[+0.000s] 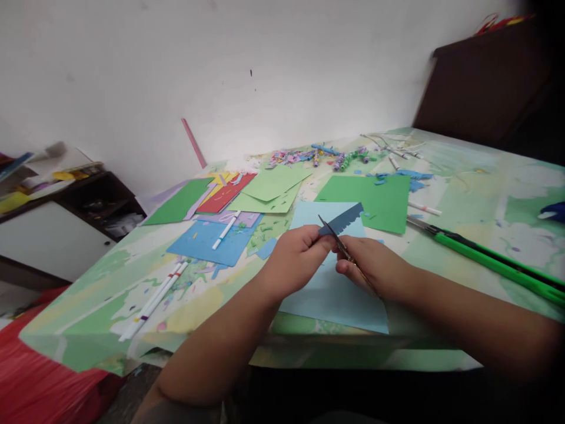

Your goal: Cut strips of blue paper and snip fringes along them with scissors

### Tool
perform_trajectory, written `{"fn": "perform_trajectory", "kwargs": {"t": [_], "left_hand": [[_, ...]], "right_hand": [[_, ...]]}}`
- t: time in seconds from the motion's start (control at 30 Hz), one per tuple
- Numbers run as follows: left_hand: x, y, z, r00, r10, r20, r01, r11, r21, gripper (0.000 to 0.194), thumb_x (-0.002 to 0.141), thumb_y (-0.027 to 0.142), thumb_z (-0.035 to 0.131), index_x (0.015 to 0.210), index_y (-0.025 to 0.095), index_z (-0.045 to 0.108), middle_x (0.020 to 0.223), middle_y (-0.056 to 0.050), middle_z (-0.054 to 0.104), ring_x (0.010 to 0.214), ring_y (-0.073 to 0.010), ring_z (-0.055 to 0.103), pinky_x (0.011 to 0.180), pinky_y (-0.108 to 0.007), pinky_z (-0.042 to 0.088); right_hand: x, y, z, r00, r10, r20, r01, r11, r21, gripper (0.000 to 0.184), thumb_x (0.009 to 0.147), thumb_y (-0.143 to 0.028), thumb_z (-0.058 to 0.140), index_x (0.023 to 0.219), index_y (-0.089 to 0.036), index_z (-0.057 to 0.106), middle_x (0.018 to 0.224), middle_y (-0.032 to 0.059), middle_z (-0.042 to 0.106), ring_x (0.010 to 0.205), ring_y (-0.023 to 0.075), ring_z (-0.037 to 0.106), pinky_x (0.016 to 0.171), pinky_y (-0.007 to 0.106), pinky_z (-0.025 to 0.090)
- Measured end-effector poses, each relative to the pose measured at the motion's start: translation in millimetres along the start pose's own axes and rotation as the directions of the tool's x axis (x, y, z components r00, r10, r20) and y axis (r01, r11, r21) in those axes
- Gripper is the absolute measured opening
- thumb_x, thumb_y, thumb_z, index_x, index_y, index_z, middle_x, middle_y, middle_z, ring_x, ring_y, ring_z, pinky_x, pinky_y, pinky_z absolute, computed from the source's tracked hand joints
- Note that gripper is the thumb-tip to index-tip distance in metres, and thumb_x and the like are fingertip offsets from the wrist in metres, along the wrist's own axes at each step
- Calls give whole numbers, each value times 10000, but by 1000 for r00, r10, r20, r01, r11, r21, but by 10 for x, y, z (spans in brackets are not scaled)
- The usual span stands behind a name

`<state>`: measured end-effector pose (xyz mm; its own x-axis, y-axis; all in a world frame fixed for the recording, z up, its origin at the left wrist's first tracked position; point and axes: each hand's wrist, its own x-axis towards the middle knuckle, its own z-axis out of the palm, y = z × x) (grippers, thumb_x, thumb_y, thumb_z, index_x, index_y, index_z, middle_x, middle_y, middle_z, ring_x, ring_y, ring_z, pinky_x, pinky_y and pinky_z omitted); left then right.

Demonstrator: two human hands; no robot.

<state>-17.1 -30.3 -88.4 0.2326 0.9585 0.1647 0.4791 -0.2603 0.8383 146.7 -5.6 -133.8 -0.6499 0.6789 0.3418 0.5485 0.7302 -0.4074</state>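
My left hand [296, 254] is closed around one end of a dark blue paper strip [343, 219] whose upper edge is cut into a fringe. My right hand [373, 264] is closed on small scissors [336, 237], and their blades meet the strip near my left thumb. Both hands hover over a light blue paper sheet [335, 294] that lies at the near edge of the table [477, 194].
Green [375, 200], pale green [273, 185], red [225, 194] and blue sheets [207, 241] lie beyond the hands. White markers [152, 300] rest at left, a green tool [494, 262] at right. Curled paper scraps [326, 156] line the far edge. A dark cabinet [485, 88] stands at back right.
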Motion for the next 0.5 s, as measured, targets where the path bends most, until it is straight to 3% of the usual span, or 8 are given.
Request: {"fn": "perform_trajectory", "kwargs": {"t": [0.17,0.33,0.5], "left_hand": [[8,-11,-8,993,-101,67,112,977,-182,199,750,297,465,604,169,507,431,69,443,394,-51,393,416,-181,332],[13,8,-8,998,-65,14,66,977,-201,174,739,237,453,590,164,504,483,57,497,414,-48,444,431,-171,368],[30,-15,-3,997,-42,-62,30,984,-176,195,719,214,454,533,162,480,446,64,446,410,-46,407,422,-169,335]], "right_hand": [[24,-20,-19,999,34,36,-35,999,33,360,834,-467,294,838,-154,472,679,67,554,576,181,468,534,299,356],[20,-30,-33,996,88,-6,-88,994,59,306,827,-436,316,801,-168,461,676,62,559,594,181,491,533,287,361],[21,-30,-41,996,89,20,-90,994,58,315,835,-449,320,812,-173,471,680,50,565,594,175,500,532,274,356]]}}
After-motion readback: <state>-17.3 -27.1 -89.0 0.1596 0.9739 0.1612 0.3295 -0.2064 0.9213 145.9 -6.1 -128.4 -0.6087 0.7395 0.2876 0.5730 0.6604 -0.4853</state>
